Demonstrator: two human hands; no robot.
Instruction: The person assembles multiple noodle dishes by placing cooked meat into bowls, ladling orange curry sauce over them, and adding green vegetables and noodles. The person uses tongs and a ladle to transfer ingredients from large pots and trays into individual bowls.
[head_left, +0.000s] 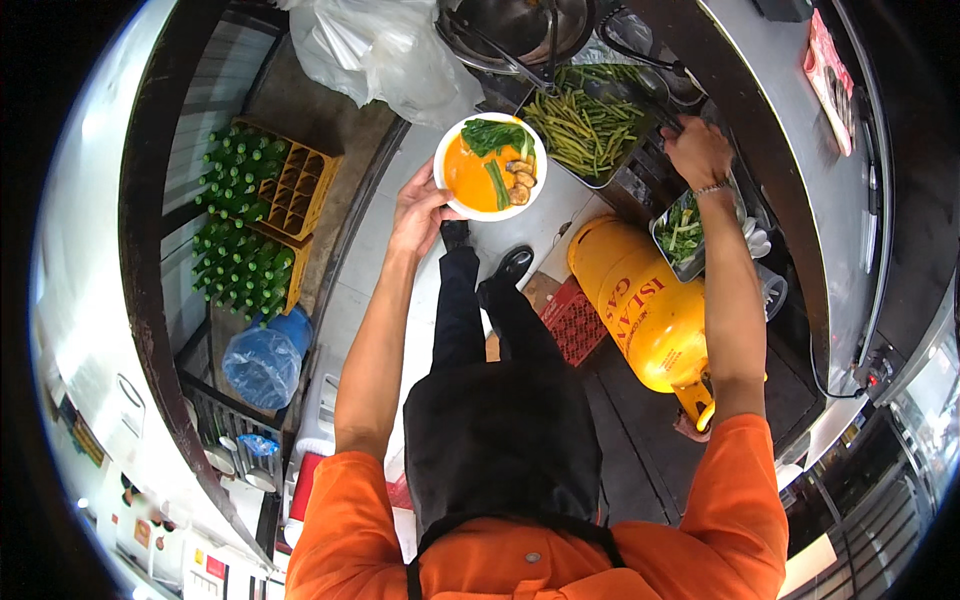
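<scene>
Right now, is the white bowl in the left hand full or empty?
Not empty: the white bowl holds orange sauce, leafy greens and browned slices.

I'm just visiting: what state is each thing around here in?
White round bowl: filled with orange soup and vegetables, held by left hand
Black utensil handle: gripped by right hand
Long green beans: piled in rectangular metal tray
Upper yellow plastic crate: partly filled with green bottles
Blue round plastic bin: seemingly lined with clear plastic
Yellow metal gas cylinder: cannot tell whether open or shut

Glare whitens the left counter (95,250); the middle looks bright, fairly sharp. Straight edges bow; corners go black.
</scene>
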